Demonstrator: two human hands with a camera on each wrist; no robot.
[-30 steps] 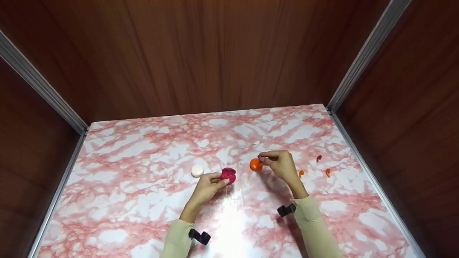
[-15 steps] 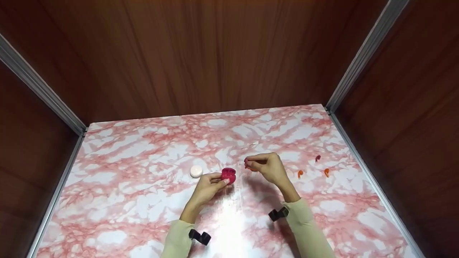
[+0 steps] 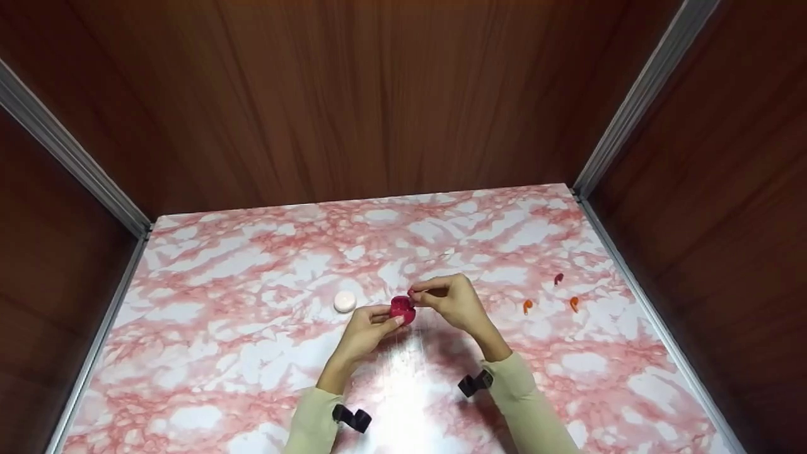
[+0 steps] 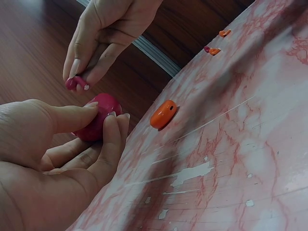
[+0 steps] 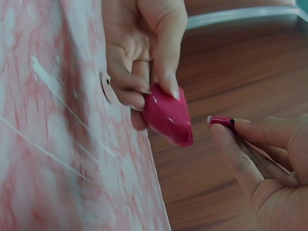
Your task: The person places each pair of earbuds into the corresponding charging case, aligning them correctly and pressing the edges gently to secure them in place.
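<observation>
My left hand (image 3: 365, 331) grips a pinkish-red earbud case (image 3: 402, 311) between thumb and fingers, its lid standing up in the head view. My right hand (image 3: 455, 304) pinches a matching red earbud (image 4: 77, 83) by thumb and fingertips. In the right wrist view the earbud's stem (image 5: 220, 120) points toward the case (image 5: 169, 114), with a small gap between them. An orange earbud case (image 4: 163, 114) lies closed on the table beyond the hands; in the head view my right hand hides it.
A round white case (image 3: 345, 301) lies just left of my left hand. To the right on the marbled table (image 3: 239, 353) are two orange earbuds (image 3: 528, 307) and a dark red earbud (image 3: 558, 279). Wooden panels (image 3: 378, 101) wall in the back and sides.
My right hand has carried the red earbud leftward, from over the orange case to the open red case. The left hand holds its case in nearly the same place.
</observation>
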